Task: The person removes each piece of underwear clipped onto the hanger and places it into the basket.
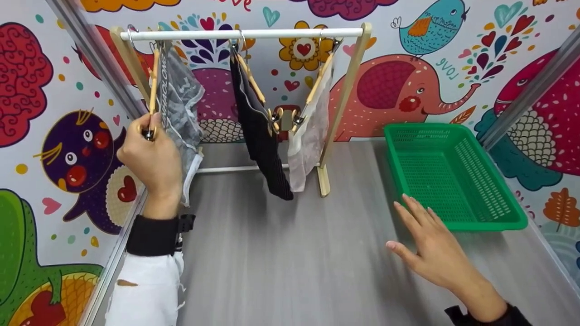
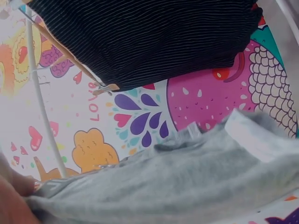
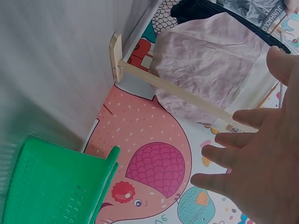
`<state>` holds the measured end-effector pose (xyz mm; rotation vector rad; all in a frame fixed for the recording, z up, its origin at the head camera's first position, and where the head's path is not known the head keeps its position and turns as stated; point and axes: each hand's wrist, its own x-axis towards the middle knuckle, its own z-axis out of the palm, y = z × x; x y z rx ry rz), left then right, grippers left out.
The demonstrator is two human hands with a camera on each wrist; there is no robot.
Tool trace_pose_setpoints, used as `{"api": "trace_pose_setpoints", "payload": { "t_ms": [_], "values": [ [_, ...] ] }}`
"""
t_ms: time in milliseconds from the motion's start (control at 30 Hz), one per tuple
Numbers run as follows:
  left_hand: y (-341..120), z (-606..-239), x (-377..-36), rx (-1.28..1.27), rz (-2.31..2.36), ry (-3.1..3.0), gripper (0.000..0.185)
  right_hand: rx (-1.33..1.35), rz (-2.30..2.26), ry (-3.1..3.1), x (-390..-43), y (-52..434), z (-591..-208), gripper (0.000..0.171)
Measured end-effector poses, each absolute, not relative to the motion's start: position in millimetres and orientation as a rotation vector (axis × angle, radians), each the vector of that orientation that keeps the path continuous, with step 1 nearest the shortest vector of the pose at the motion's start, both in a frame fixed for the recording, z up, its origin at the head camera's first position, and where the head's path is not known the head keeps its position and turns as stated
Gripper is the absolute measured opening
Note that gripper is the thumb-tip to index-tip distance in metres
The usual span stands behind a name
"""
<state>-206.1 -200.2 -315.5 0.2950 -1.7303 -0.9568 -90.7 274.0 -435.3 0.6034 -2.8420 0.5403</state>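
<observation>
Rack: left hand [image 1: 152, 158] pinches hanger clip [image 1: 148, 134] (grey garment [image 1: 180, 99]).

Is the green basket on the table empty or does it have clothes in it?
Empty: the green basket shows only bare mesh floor in the head view, and all three garments hang on the rack.

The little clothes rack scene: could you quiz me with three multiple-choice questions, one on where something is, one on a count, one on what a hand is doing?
1. Where does the green basket sit?
A. Right of the rack
B. Left of the rack
C. Under the rack

2. How many garments hang on the rack?
A. One
B. Three
C. Five

3. What is the left hand doing?
A. Lying flat on the table
B. Reaching into the basket
C. Gripping the clip of the grey garment's hanger

Answers: 1 A, the basket stands right of the rack's post. 2 B, grey, black and pale pieces hang there. 3 C, its fingers curl round the hanger's end.
</observation>
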Motion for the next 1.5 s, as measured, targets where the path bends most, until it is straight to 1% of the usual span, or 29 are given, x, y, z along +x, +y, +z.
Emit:
{"api": "trace_pose_setpoints", "payload": {
  "t_ms": [200, 400, 567, 800, 1133, 1500],
  "values": [
    [-203, -327, -190, 0.254, -0.965, -1.674, 0.023, 0.613, 0.554, -2.796, -92, 272, -436, 0.076],
    [-204, -338, -174, 0.303, -1.100, -1.607, 0.016, 0.604, 0.567, -2.800, -93, 272, -438, 0.072],
    [-204, -347, -158, 0.301, -1.131, -1.611, 0.017, 0.595, 0.598, -2.772, -93, 271, -438, 0.064],
    [-205, -358, -128, 0.268, -1.197, -1.622, 0.015, 0.609, 0.640, -2.699, -94, 270, -439, 0.060],
    [-218, -379, -99, 0.237, -1.177, -1.673, 0.013, 0.628, 0.705, -2.636, -94, 267, -439, 0.058],
    [-239, -388, -83, 0.103, -1.176, -1.707, 0.012, 0.631, 0.727, -2.633, -96, 265, -438, 0.059]
  ]
}}
